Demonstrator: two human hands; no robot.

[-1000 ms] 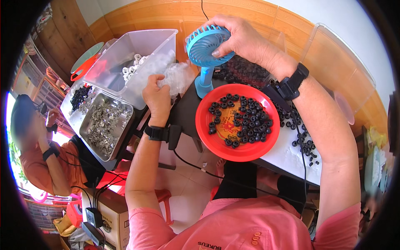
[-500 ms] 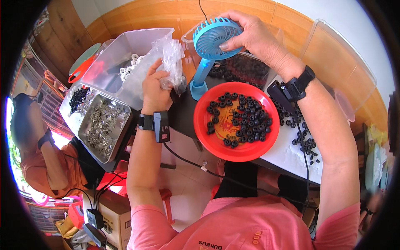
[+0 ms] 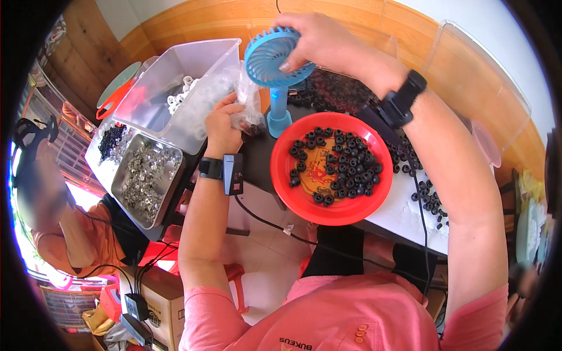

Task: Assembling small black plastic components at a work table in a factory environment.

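Observation:
A blue handheld fan point(image 3: 280, 58) stands on its round base at the back of the table. My right hand point(image 3: 319, 42) grips the rim of its round head, thumb on the front grille. To the left of the fan, my left hand point(image 3: 224, 130) has its fingers closed on a crumpled clear plastic bag point(image 3: 249, 96); what lies inside the bag's lower end is hard to make out. In front of the fan, a red round tray point(image 3: 284, 202) carries many small black ring-like parts point(image 3: 354, 167).
A clear plastic bin point(image 3: 146, 88) with white parts stands at the back left. Nearer, a metal tray point(image 3: 119, 187) contains small shiny pieces. More black parts point(image 3: 430, 199) lie on the white surface at right. Someone in an orange shirt point(image 3: 52, 248) sits at far left. A cable point(image 3: 263, 221) trails from my left wrist.
My right hand has shifted left, turning the fan's head leftward with it. My left hand has come down slightly, and the plastic bag is lower, partly behind the fan head.

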